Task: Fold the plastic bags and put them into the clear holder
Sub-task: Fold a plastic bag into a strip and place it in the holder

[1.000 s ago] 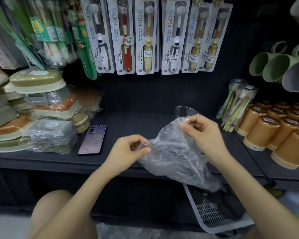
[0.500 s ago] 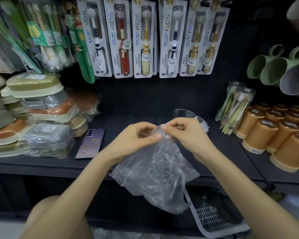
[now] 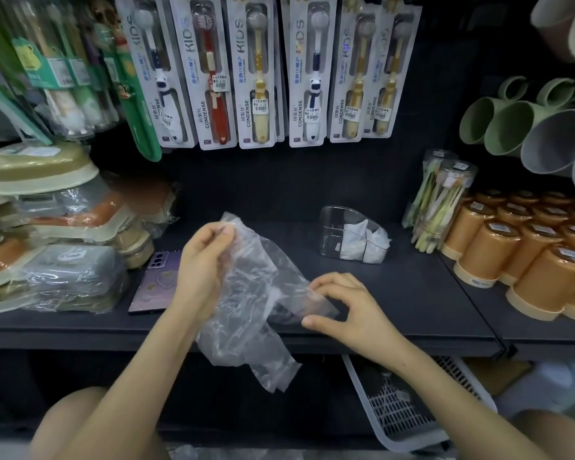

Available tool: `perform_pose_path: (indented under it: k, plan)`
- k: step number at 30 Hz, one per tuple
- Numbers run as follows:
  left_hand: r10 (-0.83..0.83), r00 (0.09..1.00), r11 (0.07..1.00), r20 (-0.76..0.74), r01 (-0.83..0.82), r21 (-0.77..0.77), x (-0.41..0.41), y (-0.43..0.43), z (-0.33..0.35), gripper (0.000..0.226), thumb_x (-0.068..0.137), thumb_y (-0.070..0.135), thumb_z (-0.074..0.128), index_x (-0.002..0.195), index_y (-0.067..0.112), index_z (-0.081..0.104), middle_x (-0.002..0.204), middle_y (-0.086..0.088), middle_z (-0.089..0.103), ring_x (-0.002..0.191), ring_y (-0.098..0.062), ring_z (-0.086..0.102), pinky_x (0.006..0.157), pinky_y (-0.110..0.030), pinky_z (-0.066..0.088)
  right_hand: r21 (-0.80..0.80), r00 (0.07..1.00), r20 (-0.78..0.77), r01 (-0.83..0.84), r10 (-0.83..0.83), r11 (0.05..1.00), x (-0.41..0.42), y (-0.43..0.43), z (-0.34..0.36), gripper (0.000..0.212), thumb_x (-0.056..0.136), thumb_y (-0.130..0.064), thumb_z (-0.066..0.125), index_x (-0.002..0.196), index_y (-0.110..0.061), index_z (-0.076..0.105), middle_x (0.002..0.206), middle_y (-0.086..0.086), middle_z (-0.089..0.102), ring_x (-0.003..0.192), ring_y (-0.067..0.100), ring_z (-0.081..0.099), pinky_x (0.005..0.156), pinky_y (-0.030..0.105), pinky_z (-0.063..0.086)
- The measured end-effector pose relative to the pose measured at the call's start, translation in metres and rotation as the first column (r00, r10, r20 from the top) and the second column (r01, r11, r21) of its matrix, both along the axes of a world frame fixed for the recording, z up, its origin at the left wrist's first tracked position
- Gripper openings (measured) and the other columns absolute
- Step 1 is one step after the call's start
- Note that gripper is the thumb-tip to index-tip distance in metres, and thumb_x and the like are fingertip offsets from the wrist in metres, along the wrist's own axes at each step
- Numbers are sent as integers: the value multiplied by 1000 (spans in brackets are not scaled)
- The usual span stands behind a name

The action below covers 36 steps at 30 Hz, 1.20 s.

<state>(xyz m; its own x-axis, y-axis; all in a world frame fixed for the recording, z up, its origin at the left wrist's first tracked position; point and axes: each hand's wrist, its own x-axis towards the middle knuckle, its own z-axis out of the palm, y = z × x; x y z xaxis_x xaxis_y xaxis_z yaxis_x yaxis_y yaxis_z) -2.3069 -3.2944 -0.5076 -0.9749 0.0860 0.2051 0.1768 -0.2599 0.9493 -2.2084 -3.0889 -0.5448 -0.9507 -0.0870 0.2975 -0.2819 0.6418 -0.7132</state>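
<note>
**Plastic bag held between two hands at the shelf's front edge**

Plastic, thin and crinkled, the clear bag [image 3: 253,293] hangs in the air over the front edge of the dark shelf [image 3: 412,293], and its lower end droops below that edge. The left grip [image 3: 203,270] is clenched on the bag's upper end, pinching it between thumb and fingertips with the hand raised. The right grip [image 3: 352,310] sits lower and to the right, just above the shelf. Its thumb and curled fingers pinch a side corner of the bag and draw the film out flat between the two hands.

Behind the right grip and well apart from it, the clear holder [image 3: 352,235] stands upright on the shelf. White folded bags [image 3: 359,242] are tucked inside it, leaning toward its right side.

A phone [image 3: 156,287] lies flat on the shelf beside the left wrist, its back facing up. Further left is a stack of wrapped soap boxes [image 3: 47,227] in green, grey and orange. Carded kids' toothbrushes [image 3: 256,71] hang in a row on the back wall above. To the right of the holder stand clear tubes of thin sticks [image 3: 442,200], then rows of orange cups [image 3: 528,254]. Green and grey mugs [image 3: 498,124] hang above those cups. Below the shelf, a white slotted basket [image 3: 395,410] shows under the right forearm.
</note>
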Motion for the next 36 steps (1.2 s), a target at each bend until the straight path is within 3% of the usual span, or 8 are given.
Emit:
perform_pose_path:
  k: [8, 13, 20, 24, 29, 31, 33, 36]
  plan:
    - [81, 970, 958, 228, -139, 252, -28, -43, -9, 16, 93, 17, 59, 77, 19, 60, 76, 4, 61, 73, -11, 59, 73, -26, 51, -132, 993, 88, 87, -76, 987, -7, 26, 1, 20, 66, -56, 78, 66, -39, 69, 104, -25, 61, 106, 0, 50, 93, 14, 33]
    - [144, 934, 954, 327, -219, 207, -42, -43, -14, 15, 92, 17, 62, 78, 19, 66, 69, 6, 69, 67, -9, 66, 70, -28, 56, -431, 976, 146, 207, -159, 878, -16, 47, 3, 34, 87, -27, 64, 59, -8, 70, 86, -11, 67, 90, 3, 61, 85, 16, 41]
    - [325, 942, 862, -88, -333, -381, -77, -24, -41, 11, 95, 21, 60, 88, 17, 67, 77, -3, 67, 70, -11, 60, 71, -28, 51, -525, 896, 337, 433, -289, 732, -50, 80, 14, 23, 86, -17, 68, 67, -7, 64, 57, 5, 60, 56, 17, 51, 47, 20, 44]
    - [351, 915, 727, -199, -401, -557, -110, -9, -60, 18, 96, 24, 58, 87, 10, 65, 76, -9, 65, 69, -26, 61, 71, -42, 51, -363, 803, 241, 595, -545, 717, -66, 87, 8, 31, 85, -44, 67, 107, -24, 58, 75, 4, 67, 68, 17, 59, 66, 37, 51]
    - [382, 913, 780, 143, -236, -579, -127, 15, -62, 23, 95, 26, 59, 83, 7, 61, 78, -9, 62, 84, -33, 63, 69, -35, 48, 16, 903, 213, 380, -374, 925, -32, 46, -6, 34, 70, -66, 62, 93, -41, 61, 79, -13, 66, 76, 2, 60, 75, 25, 49]
    - [142, 823, 976, 550, -25, -215, -123, 20, -47, 33, 95, 38, 58, 88, 6, 61, 84, -11, 64, 86, -30, 63, 67, -36, 50, 226, 914, 280, 235, -294, 945, -26, 32, -18, 38, 69, -68, 63, 99, -44, 59, 84, -17, 64, 81, -3, 56, 74, 20, 47]
    - [-119, 694, 992, 710, 54, 113, -117, 12, -36, 53, 91, 50, 57, 104, -1, 59, 100, -19, 66, 97, -34, 63, 76, -46, 51, 278, 922, 254, 218, -291, 935, -29, 25, -33, 30, 78, -55, 67, 100, -35, 64, 82, -17, 62, 76, -3, 53, 70, 17, 45]
    - [-83, 686, 989, 723, 147, -26, -103, -5, -36, 75, 86, 62, 54, 118, -6, 51, 114, -22, 61, 101, -36, 61, 78, -46, 51, 208, 920, 181, 311, -349, 927, -35, 21, -47, 14, 87, -39, 66, 89, -26, 69, 70, -18, 59, 64, -2, 53, 66, 19, 46]
